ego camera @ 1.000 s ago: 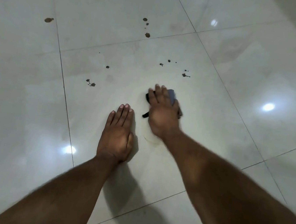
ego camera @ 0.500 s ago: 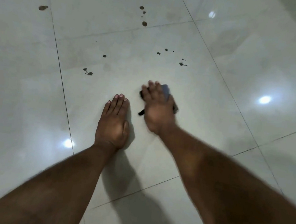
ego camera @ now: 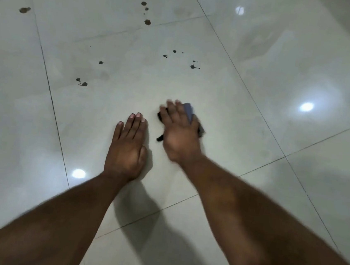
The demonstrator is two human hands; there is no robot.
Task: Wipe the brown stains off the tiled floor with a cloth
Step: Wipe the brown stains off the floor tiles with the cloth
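Brown stains point(ego camera: 147, 22) dot the glossy pale tiled floor point(ego camera: 261, 87) ahead of us, and none of them lies under our hands. Nearest, a small dark cluster point(ego camera: 82, 82) sits ahead and to the left of our left hand. Farther out, on the same tile, a scatter of dark specks point(ego camera: 194, 66) lies straight ahead of our right hand, well apart from it. Beyond a grout line, lighter brown drops run up toward the top edge, and one brown smear point(ego camera: 24, 9) lies far off to the left on another tile.

Our left hand point(ego camera: 127, 149) rests flat on the floor, palm down, fingers straight and close together, thumb tucked along its side. It carries nothing.

Our right hand point(ego camera: 179, 132) is just beside it, to the right and a little farther forward, palm down on the cloth point(ego camera: 189, 110), fingers loosely spread over it. The hand is blurred, so we cannot tell how firmly the fingers grip. The cloth is mostly covered: a grey-blue corner shows past the fingertips, and dark edges poke out on both sides of the hand. It touches the floor on the same large tile as both hands.

Bright round light reflections point(ego camera: 306, 106) shine on the tiles to the right and left. Both bare forearms reach in from the bottom edge, with their shadow on the floor between them.
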